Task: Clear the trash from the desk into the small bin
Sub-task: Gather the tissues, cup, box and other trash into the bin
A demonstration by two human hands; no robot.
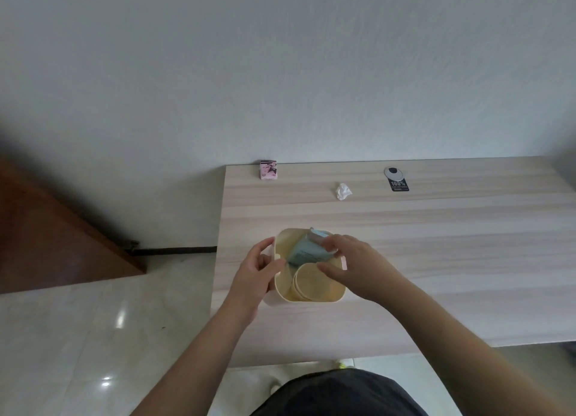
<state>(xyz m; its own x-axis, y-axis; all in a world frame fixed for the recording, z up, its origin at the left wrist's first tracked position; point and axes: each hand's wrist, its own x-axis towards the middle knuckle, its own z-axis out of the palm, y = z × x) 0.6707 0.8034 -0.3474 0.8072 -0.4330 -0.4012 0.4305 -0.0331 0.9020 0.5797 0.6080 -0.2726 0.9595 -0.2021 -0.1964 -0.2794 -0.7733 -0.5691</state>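
Note:
A small cream bin [311,297] stands near the desk's left front corner. My left hand [255,273] grips the bin's left wall. My right hand [352,266] holds a light blue packet [307,253] that pokes halfway into the bin's opening. A round cream disc [311,283] lies inside the bin below the packet. A crumpled white tissue [343,191] lies on the desk farther back. A small pink carton [268,170] stands at the desk's back left corner. A black and white tag [396,178] lies at the back, right of the tissue.
The light wood desk [436,259] runs to the right and meets a pale wall [280,72] at the back. A brown wooden panel [56,238] leans at the left over a glossy tiled floor [93,337].

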